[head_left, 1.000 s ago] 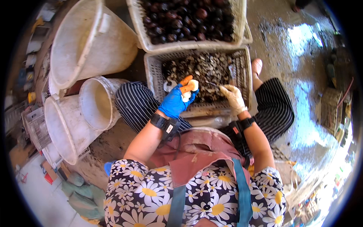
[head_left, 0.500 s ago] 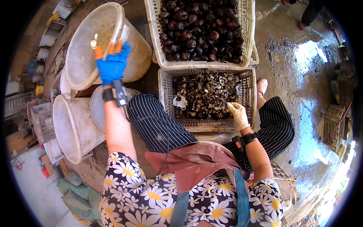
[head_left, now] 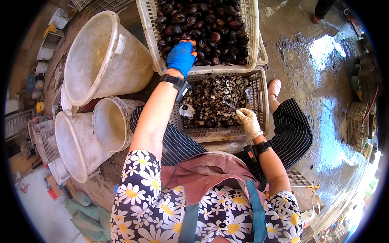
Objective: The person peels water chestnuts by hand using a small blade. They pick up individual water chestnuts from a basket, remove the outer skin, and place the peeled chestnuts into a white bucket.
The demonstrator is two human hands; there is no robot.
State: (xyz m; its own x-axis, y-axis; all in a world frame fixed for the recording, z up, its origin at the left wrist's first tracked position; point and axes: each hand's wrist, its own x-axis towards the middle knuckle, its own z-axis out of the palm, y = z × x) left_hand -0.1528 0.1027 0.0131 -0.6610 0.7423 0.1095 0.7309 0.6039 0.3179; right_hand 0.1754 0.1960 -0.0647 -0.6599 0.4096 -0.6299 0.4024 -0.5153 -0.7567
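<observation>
Left hand: gloved in blue with orange fingertips [head_left: 181,58], reaching up into the stock; fingers bent downward, and from where I stand I cannot tell whether they grip a piece.
Right hand: in a thin, pale, soiled glove [head_left: 248,121]; fingers closed around a slender silvery tool [head_left: 229,105], its free end pointing up and leftward over the scraps.
Stock: glossy, dark brown-to-reddish round corms [head_left: 214,28], heaped in an off-white slatted plastic crate [head_left: 254,24]; the left hand is at their near left part.
Scraps: dark peelings mixed with pale shavings [head_left: 210,95], spread in a second off-white plastic crate [head_left: 262,97], nearer the person and just below the first.
Loose item: crumpled white piece with a dark spot [head_left: 187,110], at the left side of the scraps; material unclear.
Vessels, left: one large, whitish, tapered plastic tub [head_left: 129,60], tilted, mouth facing left; two smaller whitish buckets [head_left: 107,125] nearer the person, also tilted.
Wrists: a black strapped device [head_left: 174,83] on the left, another [head_left: 259,150] on the right.
Dress: daisy-print shirt [head_left: 162,218], dusty-rose apron [head_left: 202,174], black-and-white pinstriped trousers [head_left: 293,125].
Ground: wet, muddy brown floor [head_left: 291,52], shining at right.
</observation>
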